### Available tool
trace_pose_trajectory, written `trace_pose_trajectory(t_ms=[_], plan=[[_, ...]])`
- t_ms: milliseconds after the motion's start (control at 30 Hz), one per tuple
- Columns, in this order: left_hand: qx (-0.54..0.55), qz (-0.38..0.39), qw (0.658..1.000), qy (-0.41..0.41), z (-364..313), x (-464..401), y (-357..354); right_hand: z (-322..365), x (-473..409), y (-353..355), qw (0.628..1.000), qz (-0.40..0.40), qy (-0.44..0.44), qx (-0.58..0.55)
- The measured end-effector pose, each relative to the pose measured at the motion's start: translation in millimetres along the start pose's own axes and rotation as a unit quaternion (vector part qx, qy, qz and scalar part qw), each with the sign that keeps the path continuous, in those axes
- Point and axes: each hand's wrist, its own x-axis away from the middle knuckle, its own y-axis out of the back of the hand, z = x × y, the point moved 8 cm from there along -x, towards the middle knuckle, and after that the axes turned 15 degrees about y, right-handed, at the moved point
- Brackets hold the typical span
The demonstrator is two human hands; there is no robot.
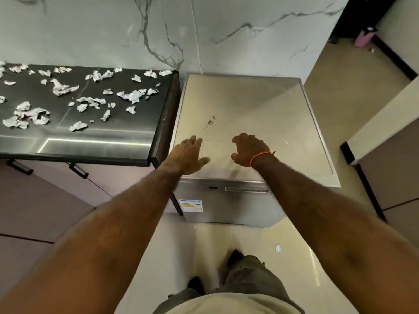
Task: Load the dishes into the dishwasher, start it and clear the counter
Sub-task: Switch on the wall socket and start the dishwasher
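Observation:
A steel dishwasher (244,105) stands against the marble wall with its door closed and its handle (246,189) along the front top edge. My left hand (188,155) hovers over its top near the front left, fingers straight and empty. My right hand (248,149), with an orange thread at the wrist, is beside it over the top, fingers loosely curled and holding nothing. The dark counter (127,132) to the left carries several crumpled paper scraps (132,96). No dishes are in view.
Cabinet doors with black handles (78,171) sit below the counter. One paper scrap (278,248) lies on the pale floor in front of the dishwasher. A low wall (385,123) bounds the right side. My feet (234,257) stand before the machine.

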Motion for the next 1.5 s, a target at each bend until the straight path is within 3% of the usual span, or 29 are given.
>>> trace_pose_trajectory(t_ms=[633,1067,1300,1500], plan=[[0.051,-0.068,0.991,0.108,46,-145,114,-17,-202,105,0.988,-0.023,0.147,0.045],[0.021,-0.134,0.989,0.054,83,-256,219,19,-336,202,0.979,-0.112,0.155,0.071],[-0.024,-0.163,0.986,0.015,113,-314,268,45,-407,287,0.96,-0.218,0.143,0.103],[-0.036,-0.17,0.985,-0.015,125,-349,286,57,-435,326,0.957,-0.253,0.098,0.106]])
